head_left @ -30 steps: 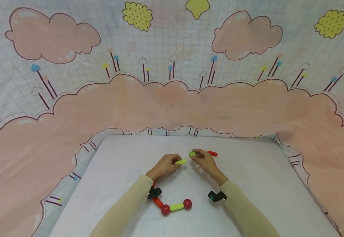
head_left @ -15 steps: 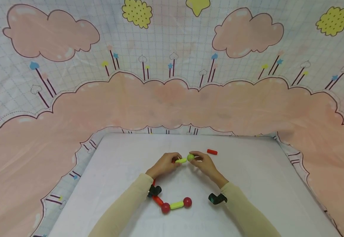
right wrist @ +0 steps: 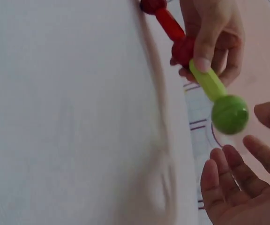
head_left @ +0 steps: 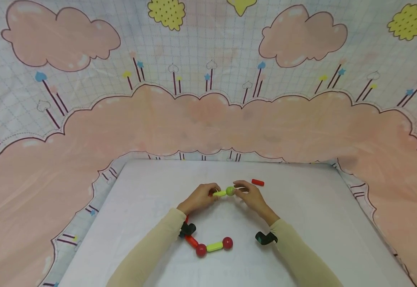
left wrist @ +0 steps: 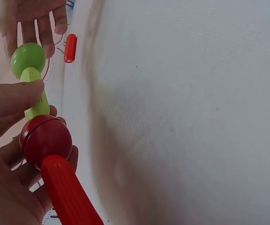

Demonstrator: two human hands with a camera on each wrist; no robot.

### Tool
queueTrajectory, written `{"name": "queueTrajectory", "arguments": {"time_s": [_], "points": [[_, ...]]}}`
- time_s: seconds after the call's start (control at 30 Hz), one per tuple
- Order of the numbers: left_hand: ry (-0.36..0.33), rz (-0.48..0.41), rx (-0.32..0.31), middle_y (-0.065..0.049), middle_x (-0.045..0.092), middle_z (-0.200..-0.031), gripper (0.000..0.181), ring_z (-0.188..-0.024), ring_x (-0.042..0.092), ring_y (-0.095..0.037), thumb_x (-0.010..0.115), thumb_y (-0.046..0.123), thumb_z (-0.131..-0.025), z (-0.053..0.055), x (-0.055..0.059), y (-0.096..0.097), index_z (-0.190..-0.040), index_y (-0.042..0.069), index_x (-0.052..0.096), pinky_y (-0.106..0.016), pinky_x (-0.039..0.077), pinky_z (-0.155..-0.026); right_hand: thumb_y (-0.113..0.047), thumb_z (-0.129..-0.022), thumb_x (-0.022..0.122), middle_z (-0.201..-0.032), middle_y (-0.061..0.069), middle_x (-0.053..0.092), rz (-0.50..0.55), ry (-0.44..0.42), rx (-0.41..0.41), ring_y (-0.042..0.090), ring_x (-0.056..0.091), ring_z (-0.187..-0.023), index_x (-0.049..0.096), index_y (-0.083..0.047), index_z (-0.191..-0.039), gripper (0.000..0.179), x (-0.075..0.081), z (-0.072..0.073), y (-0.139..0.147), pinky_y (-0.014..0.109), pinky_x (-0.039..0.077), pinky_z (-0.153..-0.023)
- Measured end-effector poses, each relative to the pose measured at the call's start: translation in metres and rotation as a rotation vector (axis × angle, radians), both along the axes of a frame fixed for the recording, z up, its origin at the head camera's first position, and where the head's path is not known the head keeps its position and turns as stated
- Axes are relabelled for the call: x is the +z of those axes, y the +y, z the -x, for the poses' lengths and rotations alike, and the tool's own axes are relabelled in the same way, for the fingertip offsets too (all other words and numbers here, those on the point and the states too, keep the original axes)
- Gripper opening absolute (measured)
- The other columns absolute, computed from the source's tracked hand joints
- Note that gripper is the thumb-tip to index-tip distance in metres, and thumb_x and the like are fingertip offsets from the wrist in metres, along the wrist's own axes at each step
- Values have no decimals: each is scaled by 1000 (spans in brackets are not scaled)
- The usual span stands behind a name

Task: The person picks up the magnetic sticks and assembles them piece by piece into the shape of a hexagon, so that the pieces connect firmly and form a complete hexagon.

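Observation:
My left hand (head_left: 199,197) pinches a yellow-green ridged rod (left wrist: 42,107) with the thumb, other fingers lying behind the dark red ball (left wrist: 46,140) at its near end. A green ball (right wrist: 229,114) sits on the rod's far end. From the red ball a red rod (left wrist: 71,192) runs back toward another red ball (right wrist: 153,4). Fingers spread, my right hand (right wrist: 252,187) is just right of the green ball, apart from it in the right wrist view. Left arm and wrist camera hide part of the chain in the head view.
On the white table (head_left: 151,175) a loose red rod (head_left: 258,182) lies beyond my right hand. Nearer me, the chain's other end lies on the table: a red rod (head_left: 191,240), a red ball (head_left: 201,250), a yellow-green rod (head_left: 214,246) and an end red ball (head_left: 227,243).
My right hand has brought the green ball left onto the end of the yellow-green rod, then let it go and drawn slightly back right. The left hand has hardly moved.

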State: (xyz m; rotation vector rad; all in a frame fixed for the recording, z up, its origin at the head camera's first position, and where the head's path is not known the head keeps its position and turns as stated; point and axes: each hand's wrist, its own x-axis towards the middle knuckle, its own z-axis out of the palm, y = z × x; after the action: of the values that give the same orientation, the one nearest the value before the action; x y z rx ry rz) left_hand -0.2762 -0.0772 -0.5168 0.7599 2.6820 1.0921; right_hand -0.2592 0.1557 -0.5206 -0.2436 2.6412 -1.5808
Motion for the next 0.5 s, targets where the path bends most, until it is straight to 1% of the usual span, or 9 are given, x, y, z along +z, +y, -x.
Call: {"name": "queueTrajectory", "arguments": {"time_s": [0.13,0.23,0.37,0.43,0.5], "points": [[-39,1,2,-3,68,-100,21,-84,55,-13,65,11,-93,1,2,-2,-114,13,65,-30,49,-81,-19,-94,66,-122,13,66,-70,74,-57,30,63,-112,63,-7,-124,33,3,9,15,38,55,-86],[-74,11,-3,-5,67,-104,24,-87,56,-14,62,11,-95,1,3,-3,-119,10,64,-32,50,-84,-17,-93,65,-120,14,67,-114,105,-104,30,62,-111,64,-6,-121,30,6,17,30,43,52,-91],[-95,27,-3,-8,67,-113,29,-92,57,-16,60,12,-96,2,2,-6,-125,9,63,-36,51,-90,-18,-93,64,-121,17,66,-168,106,-152,33,60,-112,63,-5,-121,31,8,26,48,46,50,-94],[-98,33,1,-9,66,-118,31,-95,57,-17,60,13,-97,1,2,-6,-128,9,62,-38,50,-93,-17,-94,63,-123,19,64,-206,95,-156,34,59,-114,62,-4,-123,33,7,29,55,47,49,-94],[-107,33,9,-9,66,-118,31,-95,56,-17,60,14,-97,1,2,-8,-128,10,62,-38,50,-93,-16,-94,62,-127,21,62,-244,63,-155,37,57,-116,60,-2,-126,35,6,32,59,48,48,-96]]}}
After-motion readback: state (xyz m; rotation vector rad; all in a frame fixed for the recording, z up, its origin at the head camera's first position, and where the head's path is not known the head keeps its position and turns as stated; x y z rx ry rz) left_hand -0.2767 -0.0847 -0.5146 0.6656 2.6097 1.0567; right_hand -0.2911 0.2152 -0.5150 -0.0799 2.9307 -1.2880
